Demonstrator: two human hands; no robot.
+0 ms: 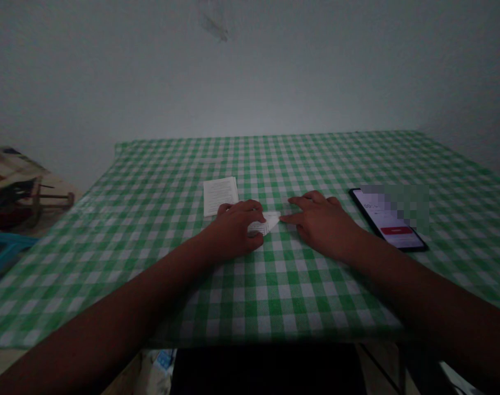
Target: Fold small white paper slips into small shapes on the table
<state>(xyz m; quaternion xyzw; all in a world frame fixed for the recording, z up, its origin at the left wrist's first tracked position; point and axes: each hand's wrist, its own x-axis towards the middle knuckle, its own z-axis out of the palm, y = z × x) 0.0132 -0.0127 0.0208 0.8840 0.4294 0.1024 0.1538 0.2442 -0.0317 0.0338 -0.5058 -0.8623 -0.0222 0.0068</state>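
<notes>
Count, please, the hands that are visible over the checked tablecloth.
2. The left hand is on the small printed paper; the right hand is at its pointed right end, left of the phone. No other hand shows.

Green-and-white gingham tablecloth [237, 296] across the centre; grey wall [274, 71], darker smudge [214, 26] near its top; white, dark-printed paper stack [220, 196] and folded paper [271, 220] mid-frame; right, black-edged smartphone [387, 222], pale lilac screen [373, 213], red button [396, 231]; bright blue frame [11, 240], left edge

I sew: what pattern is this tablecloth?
The tablecloth is green-and-white checked; see the head view.
</notes>
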